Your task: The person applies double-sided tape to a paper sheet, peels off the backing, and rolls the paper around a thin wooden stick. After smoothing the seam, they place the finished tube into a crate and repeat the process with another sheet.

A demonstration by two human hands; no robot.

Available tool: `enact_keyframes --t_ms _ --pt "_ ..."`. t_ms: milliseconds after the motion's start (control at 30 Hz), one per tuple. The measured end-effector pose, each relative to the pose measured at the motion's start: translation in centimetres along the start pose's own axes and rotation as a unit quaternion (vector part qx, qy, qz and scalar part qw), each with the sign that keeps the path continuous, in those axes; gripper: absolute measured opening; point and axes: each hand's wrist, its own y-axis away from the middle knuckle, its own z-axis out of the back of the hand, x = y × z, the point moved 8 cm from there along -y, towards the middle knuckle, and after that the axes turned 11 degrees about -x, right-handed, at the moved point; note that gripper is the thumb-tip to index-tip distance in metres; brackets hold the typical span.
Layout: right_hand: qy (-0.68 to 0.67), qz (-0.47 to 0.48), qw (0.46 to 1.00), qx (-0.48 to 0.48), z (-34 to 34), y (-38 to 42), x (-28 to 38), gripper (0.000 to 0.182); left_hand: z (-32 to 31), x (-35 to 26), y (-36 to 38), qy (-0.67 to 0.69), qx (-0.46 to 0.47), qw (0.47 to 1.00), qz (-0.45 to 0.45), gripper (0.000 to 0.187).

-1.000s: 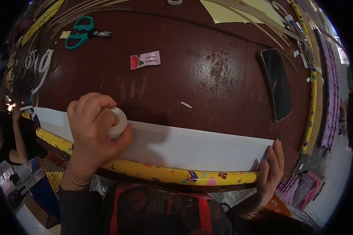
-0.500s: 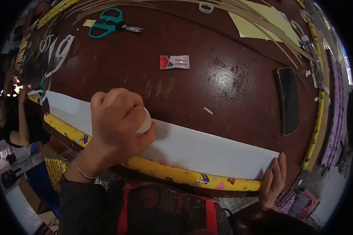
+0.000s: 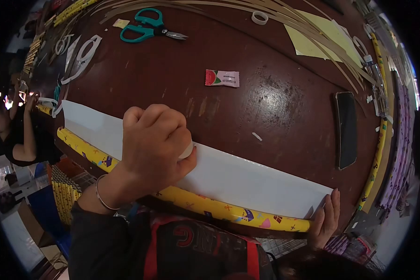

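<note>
A long sheet of wrapping paper lies along the table's front edge, with its white inner side (image 3: pixel 252 179) up and its yellow patterned side (image 3: pixel 205 205) curled over along the near edge. My left hand (image 3: pixel 156 142), with a thin bracelet at the wrist, is closed in a fist over the sheet left of its middle. It grips a whitish, round-edged thing (image 3: pixel 187 151), mostly hidden by the fingers. At the sheet's right end rests my right hand (image 3: pixel 326 221), fingers stretched out and nothing seen in it.
Teal-handled scissors (image 3: pixel 149 30), a wrapped candy (image 3: pixel 222 78), a small white ring-shaped roll (image 3: pixel 259 17) and a phone (image 3: pixel 346 130) lie on the table (image 3: pixel 172 65). Brown strips (image 3: pixel 308 30) cross yellow paper (image 3: pixel 315 39) at the back. Another person (image 3: pixel 23 135) is at the left.
The whole view has shifted, so the table items appear farther right. My left fist stays closed over the sheet in about the same place, and my right hand remains at the sheet's right end.
</note>
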Motion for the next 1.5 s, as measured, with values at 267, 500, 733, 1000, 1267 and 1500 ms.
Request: enact_keyframes --t_ms 267,500,733,1000,1267,1500 --pt "0.003 -0.011 1.0 -0.007 0.1 0.0 0.2 0.04 -0.1 -0.2 0.1 -0.001 -0.006 1.0 -0.01 0.03" --pt "0.1 0.023 0.995 -0.005 0.4 -0.1 0.6 0.033 0.1 -0.3 0.0 0.006 -0.003 1.0 0.0 0.028" --pt "0.152 0.117 0.981 -0.039 0.3 0.0 4.9 0.033 0.3 -0.5 0.2 -0.007 -0.04 0.999 -0.015 0.024" --pt "-0.021 0.33 0.938 0.108 -7.7 -2.4 23.5 0.05 0.4 -0.6 0.2 -0.015 -0.102 0.994 -0.023 0.018" --pt "-0.04 0.375 0.917 0.131 -10.5 -2.4 26.2 0.053 0.3 -0.2 0.4 0.008 -0.078 0.997 -0.013 0.019" --pt "-0.05 0.356 0.921 0.15 -10.5 -2.8 26.2 0.052 0.4 0.1 0.6 0.03 -0.07 0.997 -0.007 0.023"
